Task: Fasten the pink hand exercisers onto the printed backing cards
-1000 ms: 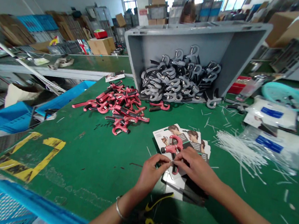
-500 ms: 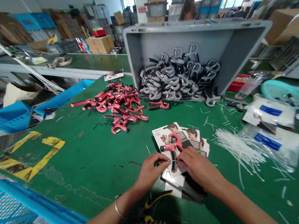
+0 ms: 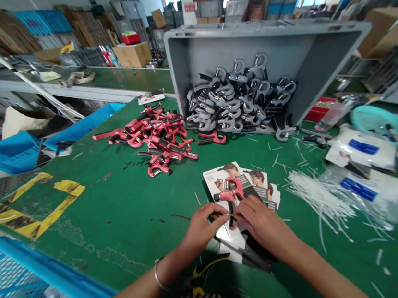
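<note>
A red hand grip strengthener [image 3: 235, 188] with a black-padded handle lies on printed cardboard backing cards [image 3: 213, 176], fanned in a stack. A thin white cable tie [image 3: 230, 215] crosses its lower handle. With thumb and fingertips pinched, my left hand [image 3: 198, 228] holds the tie on the left side. From the right, my right hand [image 3: 265, 225] pinches at the tie's other side, its palm over the cards. The fingers hide most of the tie, so I cannot tell whether it is looped. Yellow-edged handles of a tool [image 3: 211, 265] lie nearer my body.
Red grip strengtheners [image 3: 160, 137] are heaped at the left. Behind, a grey crate [image 3: 256, 40] on its side holds many grey ones [image 3: 226, 106]. Loose white cable ties [image 3: 319, 200], plastic bags [image 3: 368, 191] and a turquoise basin [image 3: 359, 115] are at right. A blue basket [image 3: 70, 278] stands front left.
Both hands stay pinched at the tie and have shifted very slightly to the right. The view has tilted a little; the other things lie as before.
</note>
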Tool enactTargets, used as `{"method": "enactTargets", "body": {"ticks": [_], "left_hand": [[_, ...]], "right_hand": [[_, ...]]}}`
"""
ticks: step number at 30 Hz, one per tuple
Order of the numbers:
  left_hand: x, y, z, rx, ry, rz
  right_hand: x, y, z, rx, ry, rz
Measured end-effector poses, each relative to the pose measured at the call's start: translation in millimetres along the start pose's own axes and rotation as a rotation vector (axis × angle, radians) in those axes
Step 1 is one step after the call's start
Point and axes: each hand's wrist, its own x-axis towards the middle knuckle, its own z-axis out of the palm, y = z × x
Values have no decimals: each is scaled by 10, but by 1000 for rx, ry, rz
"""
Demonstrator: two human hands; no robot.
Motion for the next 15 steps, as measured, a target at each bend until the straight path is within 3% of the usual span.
{"method": "enactTargets", "body": {"ticks": [5, 8, 11, 15], "left_hand": [[9, 60, -97, 84, -109, 139], [-3, 165, -175, 343, -180, 215], [-11, 290, -208, 622, -173, 275], [-35, 358, -234, 541, -184, 301]], "right_hand": [[34, -55, -22, 41, -9, 32], [38, -83, 5, 95, -10, 80], [45, -102, 72, 118, 0, 58], [18, -91, 123, 119, 35, 32]]}}
